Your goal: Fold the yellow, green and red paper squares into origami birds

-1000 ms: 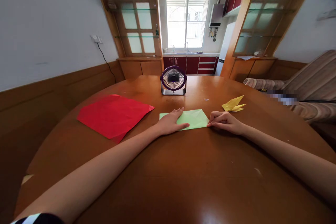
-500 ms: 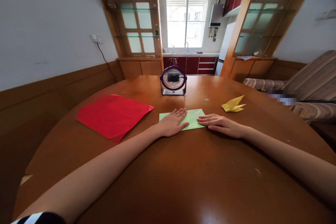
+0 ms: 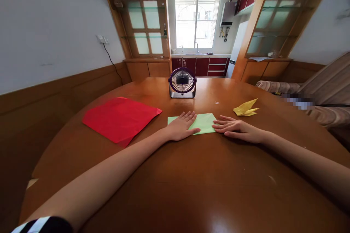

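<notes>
A light green sheet of folded paper [image 3: 204, 123] lies flat on the brown wooden table [image 3: 169, 185]. My left hand [image 3: 181, 126] rests palm down across its left part, fingers stretched out and thumb pointing right. At the paper's right edge is my right hand [image 3: 236, 129], its fingers extended and the fingertips touching the corner area. Both hands are open, and the left one hides some of the paper. To the right of the right hand's fingers sits a yellow folded-paper figure [image 3: 245, 108] with pointed tips.
A large red paper sheet [image 3: 120, 121] lies on the left of the table. Behind the green paper stands a small purple desk fan [image 3: 182, 81]. A striped armchair [image 3: 325, 87] is at the right, and wooden cabinets with glass shelves flank the kitchen opening.
My right hand has slid a little to the right along the green paper, towards its right edge. My left hand stays pressed on it. The whole view has shifted slightly.
</notes>
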### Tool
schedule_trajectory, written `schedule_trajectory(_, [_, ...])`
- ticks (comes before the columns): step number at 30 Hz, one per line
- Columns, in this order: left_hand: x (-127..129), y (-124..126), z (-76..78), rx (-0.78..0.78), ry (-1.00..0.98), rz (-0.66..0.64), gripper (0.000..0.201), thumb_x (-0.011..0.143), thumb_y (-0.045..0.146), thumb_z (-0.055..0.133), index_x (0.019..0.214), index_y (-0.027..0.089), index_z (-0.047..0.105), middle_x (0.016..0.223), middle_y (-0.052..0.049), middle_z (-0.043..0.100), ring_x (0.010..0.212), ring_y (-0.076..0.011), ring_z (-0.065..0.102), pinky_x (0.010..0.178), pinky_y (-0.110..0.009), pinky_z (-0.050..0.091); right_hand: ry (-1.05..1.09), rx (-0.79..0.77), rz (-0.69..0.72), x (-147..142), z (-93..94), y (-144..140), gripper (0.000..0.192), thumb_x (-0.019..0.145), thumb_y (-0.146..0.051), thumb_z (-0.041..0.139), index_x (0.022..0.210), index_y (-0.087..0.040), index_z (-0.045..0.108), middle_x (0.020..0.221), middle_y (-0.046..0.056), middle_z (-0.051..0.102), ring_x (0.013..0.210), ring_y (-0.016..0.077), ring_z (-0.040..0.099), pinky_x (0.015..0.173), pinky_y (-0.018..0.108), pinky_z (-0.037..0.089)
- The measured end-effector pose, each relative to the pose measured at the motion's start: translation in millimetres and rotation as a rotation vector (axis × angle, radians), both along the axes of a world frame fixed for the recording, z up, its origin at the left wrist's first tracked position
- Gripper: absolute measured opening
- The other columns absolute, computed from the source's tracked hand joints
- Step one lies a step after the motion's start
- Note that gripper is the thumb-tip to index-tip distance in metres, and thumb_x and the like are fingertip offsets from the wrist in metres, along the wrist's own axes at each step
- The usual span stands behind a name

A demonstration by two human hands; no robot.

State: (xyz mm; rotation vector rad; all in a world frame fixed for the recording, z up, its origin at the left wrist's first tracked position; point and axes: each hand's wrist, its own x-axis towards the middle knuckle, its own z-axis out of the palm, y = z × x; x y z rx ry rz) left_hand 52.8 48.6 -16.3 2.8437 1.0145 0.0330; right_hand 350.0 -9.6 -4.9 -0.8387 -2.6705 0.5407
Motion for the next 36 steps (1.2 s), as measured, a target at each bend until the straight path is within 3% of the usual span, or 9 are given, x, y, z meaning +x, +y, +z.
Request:
schedule_trajectory(7, [-1, 3, -2.6, 0.007, -0.02, -0.011, 0.085, 0.092, 0.07, 0.015, 0.154, 0.011, 0.012, 0.16, -0.011, 0.006, 0.149, -0.0223, 0.004, 0.12, -0.038, 0.003, 0.094, 0.035, -0.058, 13, 3.1, -4, 0.029, 0.098, -0.036, 0.046, 0.116, -0.031, 0.068, 0.125, 0.002, 0.066, 0.133, 0.0244, 0.047, 0.119, 0.058, 0.011])
schedule_trajectory(11, [-1, 4, -3.3, 0.015, -0.021, -0.01, 0.085, 0.092, 0.07, 0.014, 0.154, 0.012, 0.012, 0.16, -0.01, 0.006, 0.149, -0.0225, 0.004, 0.12, -0.038, 0.003, 0.277, -0.033, -0.142, 16, 0.9, -2, 0.038, 0.097, -0.043, 0.043, 0.091, -0.027, 0.077, 0.108, 0.003, 0.074, 0.12, 0.025, 0.058, 0.117, 0.054, 0.022])
schedule_trajectory(13, [-1, 3, -3.3, 0.014, -0.02, -0.008, 0.085, 0.092, 0.07, 0.015, 0.154, 0.012, 0.012, 0.16, -0.01, 0.006, 0.149, -0.0227, 0.005, 0.12, -0.038, 0.003, 0.383, -0.05, -0.195, 16, -0.5, -1, 0.041, 0.097, -0.045, 0.042, 0.089, -0.025, 0.077, 0.105, 0.004, 0.074, 0.114, 0.0252, 0.061, 0.116, 0.052, 0.027])
schedule_trajectory(18, [-1, 3, -3.8, 0.017, -0.036, -0.01, 0.084, 0.092, 0.07, 0.016, 0.154, 0.012, 0.013, 0.16, -0.01, 0.008, 0.149, -0.023, 0.006, 0.12, -0.04, 0.004, 0.41, -0.044, -0.223, -2, -3.4, -1, 0.034, 0.097, -0.042, 0.046, 0.114, -0.025, 0.07, 0.122, 0.007, 0.067, 0.121, 0.0266, 0.056, 0.11, 0.052, 0.036])
schedule_trajectory(23, [0, -1, -1.7, 0.02, -0.039, 0.0, 0.082, 0.093, 0.069, 0.019, 0.153, 0.013, 0.014, 0.159, -0.01, 0.01, 0.148, -0.0227, 0.007, 0.12, -0.04, 0.003, 0.188, 0.022, -0.115, -25, -8.2, -4, 0.04, 0.099, -0.041, 0.043, 0.136, -0.03, 0.052, 0.146, 0.003, 0.047, 0.138, 0.0239, 0.039, 0.119, 0.054, 0.022])
schedule_trajectory(28, [0, -4, -0.3, 0.034, -0.037, 0.014, 0.081, 0.093, 0.068, 0.02, 0.153, 0.014, 0.015, 0.159, -0.009, 0.011, 0.148, -0.0224, 0.008, 0.12, -0.041, 0.002, -0.035, 0.066, -0.082, -28, -11.7, -9, 0.047, 0.099, -0.038, 0.043, 0.145, -0.03, 0.038, 0.151, 0.001, 0.037, 0.142, 0.0236, 0.032, 0.12, 0.05, 0.022])
schedule_trajectory(36, [-7, -10, 3.2, 0.014, -0.031, 0.038, 0.08, 0.094, 0.068, 0.02, 0.154, 0.015, 0.012, 0.159, -0.01, 0.01, 0.148, -0.0236, 0.008, 0.119, -0.046, 0.002, -0.103, 0.081, -0.06, -26, -8.2, -11, 0.05, 0.1, -0.036, 0.043, 0.148, -0.03, 0.031, 0.155, 0.0, 0.03, 0.144, 0.0219, 0.028, 0.121, 0.047, 0.022])
